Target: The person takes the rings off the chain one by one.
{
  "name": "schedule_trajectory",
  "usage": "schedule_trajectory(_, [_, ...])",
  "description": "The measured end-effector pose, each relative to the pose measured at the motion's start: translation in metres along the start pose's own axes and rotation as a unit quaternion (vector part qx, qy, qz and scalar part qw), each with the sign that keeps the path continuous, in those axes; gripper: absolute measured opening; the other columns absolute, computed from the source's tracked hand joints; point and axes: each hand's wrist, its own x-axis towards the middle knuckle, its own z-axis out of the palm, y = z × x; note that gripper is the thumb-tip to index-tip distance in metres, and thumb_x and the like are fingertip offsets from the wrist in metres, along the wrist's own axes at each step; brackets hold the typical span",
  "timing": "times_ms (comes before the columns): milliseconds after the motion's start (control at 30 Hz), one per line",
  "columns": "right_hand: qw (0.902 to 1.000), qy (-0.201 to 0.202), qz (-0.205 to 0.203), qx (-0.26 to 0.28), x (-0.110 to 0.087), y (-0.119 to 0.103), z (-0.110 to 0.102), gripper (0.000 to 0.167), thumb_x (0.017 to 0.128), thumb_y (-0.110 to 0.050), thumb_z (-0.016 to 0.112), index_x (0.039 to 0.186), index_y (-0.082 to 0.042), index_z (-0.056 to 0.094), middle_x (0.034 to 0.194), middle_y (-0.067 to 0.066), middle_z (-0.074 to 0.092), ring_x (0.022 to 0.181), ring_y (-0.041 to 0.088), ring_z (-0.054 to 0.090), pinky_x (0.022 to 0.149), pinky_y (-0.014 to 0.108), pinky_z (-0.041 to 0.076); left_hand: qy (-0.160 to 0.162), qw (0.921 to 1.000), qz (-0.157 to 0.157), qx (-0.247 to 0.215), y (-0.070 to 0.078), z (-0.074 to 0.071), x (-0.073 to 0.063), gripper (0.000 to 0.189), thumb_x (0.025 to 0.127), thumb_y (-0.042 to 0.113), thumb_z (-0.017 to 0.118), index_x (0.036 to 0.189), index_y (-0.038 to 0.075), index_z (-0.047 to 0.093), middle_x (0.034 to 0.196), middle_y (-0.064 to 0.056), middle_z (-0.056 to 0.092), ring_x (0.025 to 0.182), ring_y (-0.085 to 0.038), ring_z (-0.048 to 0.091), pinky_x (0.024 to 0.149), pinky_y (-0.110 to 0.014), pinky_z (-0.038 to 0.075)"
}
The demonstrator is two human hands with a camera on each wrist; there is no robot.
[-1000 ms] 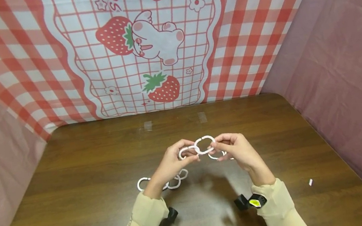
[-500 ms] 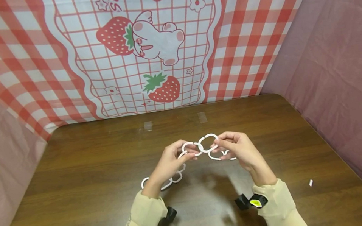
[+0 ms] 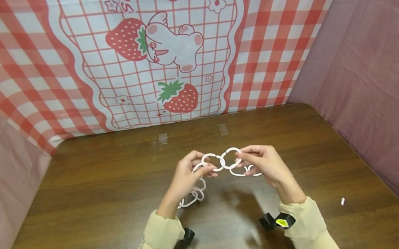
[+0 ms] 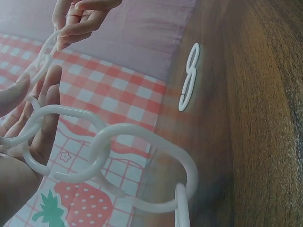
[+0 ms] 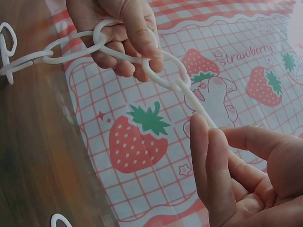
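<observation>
A chain of white plastic C-shaped links runs between both hands, raised above the table. My left hand pinches one link between thumb and fingers. From it the rest of the chain hangs down beside the wrist, its lower links at the tabletop. The end link is pinched by the thumb and fingers of my right hand. These two held links are hooked together, with a small gap showing in each link's rim. Under the right hand, a separate joined pair of white links lies on the table.
The brown wooden table meets a strawberry-print cloth at the back. Pink cloth hangs at the sides. A small white piece lies at the right. Two clear tape strips stick near the back edge.
The left hand has risen slightly, and the link at its fingertips shows more fully. The hanging chain has been drawn up and right from the table. The right hand has shifted slightly right.
</observation>
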Motion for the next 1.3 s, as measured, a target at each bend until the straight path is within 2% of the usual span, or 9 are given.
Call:
schedule_trajectory(200, [1.0, 0.006, 0.0, -0.004, 0.0001, -0.0001, -0.002, 0.016, 0.093, -0.002, 0.059, 0.105, 0.008, 0.064, 0.076, -0.01, 0.072, 0.069, 0.005, 0.07, 0.052, 0.019, 0.057, 0.007, 0.9998, 0.016, -0.001, -0.001, 0.0015, 0.0004, 0.019, 0.09, -0.009, 0.059, 0.1, -0.021, 0.049, 0.092, -0.042, 0.06, 0.069, -0.005, 0.07, 0.067, -0.031, 0.063])
schedule_trajectory(333, [1.0, 0.004, -0.003, -0.006, 0.0, -0.0007, -0.0027, 0.022, 0.093, -0.002, 0.059, 0.108, 0.013, 0.063, 0.075, -0.009, 0.072, 0.068, 0.005, 0.069, 0.052, 0.019, 0.057, 0.015, 0.9997, 0.02, -0.006, -0.0015, 0.0026, 0.0005, 0.021, 0.09, -0.01, 0.058, 0.101, -0.023, 0.047, 0.092, -0.041, 0.06, 0.068, -0.005, 0.069, 0.067, -0.03, 0.062])
schedule_trajectory(567, [0.9999, -0.006, -0.004, -0.009, 0.001, 0.0006, -0.0027, 0.029, 0.093, -0.001, 0.059, 0.112, 0.021, 0.058, 0.071, -0.008, 0.071, 0.067, 0.005, 0.069, 0.053, 0.021, 0.059, 0.024, 0.9996, 0.013, 0.009, -0.0017, 0.0023, 0.0004, 0.016, 0.09, -0.009, 0.059, 0.099, -0.02, 0.051, 0.089, -0.037, 0.062, 0.067, -0.005, 0.069, 0.07, -0.052, 0.059])
schedule_trajectory(733, [0.9998, -0.011, 0.004, -0.015, 0.0004, 0.0015, -0.0022, 0.034, 0.093, 0.0, 0.058, 0.115, 0.026, 0.054, 0.067, -0.007, 0.069, 0.066, 0.006, 0.069, 0.053, 0.022, 0.059, 0.024, 0.9994, -0.004, 0.025, -0.0004, 0.0021, 0.0005, 0.014, 0.09, -0.008, 0.06, 0.097, -0.018, 0.053, 0.09, -0.036, 0.062, 0.065, -0.005, 0.068, 0.072, -0.059, 0.056])
schedule_trajectory(900, [0.9996, -0.02, 0.007, -0.018, -0.001, 0.0008, -0.0012, 0.037, 0.093, 0.0, 0.057, 0.117, 0.028, 0.05, 0.066, -0.006, 0.069, 0.066, 0.005, 0.068, 0.053, 0.022, 0.059, 0.016, 0.9982, -0.006, 0.058, -0.0001, 0.0026, -0.0004, 0.013, 0.09, -0.005, 0.062, 0.096, -0.015, 0.055, 0.087, -0.035, 0.064, 0.065, -0.005, 0.068, 0.07, -0.054, 0.058])
schedule_trajectory(1033, [0.9994, -0.025, 0.01, -0.022, -0.0016, -0.0001, 0.0004, 0.039, 0.093, 0.0, 0.057, 0.118, 0.028, 0.049, 0.066, -0.007, 0.069, 0.066, 0.005, 0.068, 0.053, 0.023, 0.059, 0.013, 0.9968, -0.009, 0.079, -0.002, 0.0034, -0.0004, 0.012, 0.09, -0.005, 0.062, 0.095, -0.013, 0.056, 0.087, -0.033, 0.065, 0.068, -0.017, 0.07, 0.069, -0.052, 0.059])
schedule_trajectory(1133, [0.9993, -0.024, 0.016, -0.024, -0.0009, 0.0005, 0.0016, 0.039, 0.092, 0.0, 0.057, 0.118, 0.028, 0.05, 0.066, -0.007, 0.069, 0.066, 0.006, 0.068, 0.053, 0.024, 0.06, 0.013, 0.9956, -0.007, 0.093, -0.0016, 0.0038, -0.0009, 0.012, 0.089, -0.004, 0.063, 0.094, -0.012, 0.056, 0.086, -0.032, 0.066, 0.07, -0.027, 0.071, 0.067, -0.043, 0.062])
schedule_trajectory(1233, [0.9992, -0.023, 0.022, -0.026, -0.0002, 0.0013, 0.0022, 0.038, 0.092, -0.001, 0.058, 0.117, 0.027, 0.051, 0.066, -0.007, 0.069, 0.066, 0.007, 0.068, 0.054, 0.025, 0.06, 0.011, 0.9942, -0.005, 0.107, 0.0004, 0.0047, -0.0015, 0.012, 0.089, -0.003, 0.064, 0.094, -0.011, 0.057, 0.086, -0.03, 0.066, 0.07, -0.028, 0.071, 0.064, -0.033, 0.062])
schedule_trajectory(1300, [0.9991, -0.024, 0.024, -0.027, -0.0005, 0.0012, 0.0026, 0.037, 0.092, -0.001, 0.058, 0.117, 0.026, 0.052, 0.066, -0.007, 0.069, 0.065, 0.006, 0.068, 0.054, 0.024, 0.06, 0.008, 0.9932, -0.003, 0.116, 0.0012, 0.0057, -0.0017, 0.013, 0.088, -0.002, 0.065, 0.093, -0.01, 0.057, 0.085, -0.03, 0.066, 0.071, -0.03, 0.071, 0.064, -0.034, 0.062])
